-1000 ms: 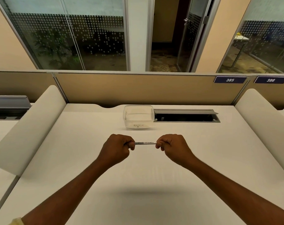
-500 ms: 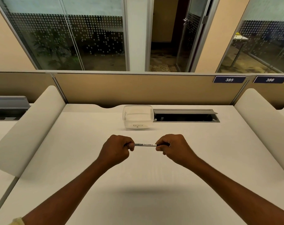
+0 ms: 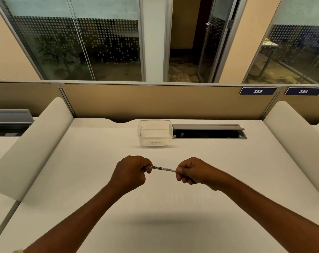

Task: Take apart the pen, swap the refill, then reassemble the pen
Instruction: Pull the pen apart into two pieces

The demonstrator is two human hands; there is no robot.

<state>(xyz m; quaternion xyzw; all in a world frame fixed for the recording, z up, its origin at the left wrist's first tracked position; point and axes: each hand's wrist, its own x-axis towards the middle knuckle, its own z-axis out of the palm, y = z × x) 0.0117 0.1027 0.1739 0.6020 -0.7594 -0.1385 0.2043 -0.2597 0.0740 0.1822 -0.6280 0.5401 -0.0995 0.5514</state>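
My left hand (image 3: 131, 173) and right hand (image 3: 192, 171) each pinch an end of the slim white printed plastic pen (image 3: 163, 169) | feels light, stiff, slick | I'd grip the ends firmly, twist apart.

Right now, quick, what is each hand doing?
Left hand: closed, gripping the left end of the pen.
Right hand: closed, gripping the pen's right end.

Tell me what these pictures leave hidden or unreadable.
- Head view: both ends of the slim white printed pen are hidden in the left hand and right hand.
- Whether it has come apart: hidden by the fists.
- Clear plastic tub: small handwritten label, barely legible.
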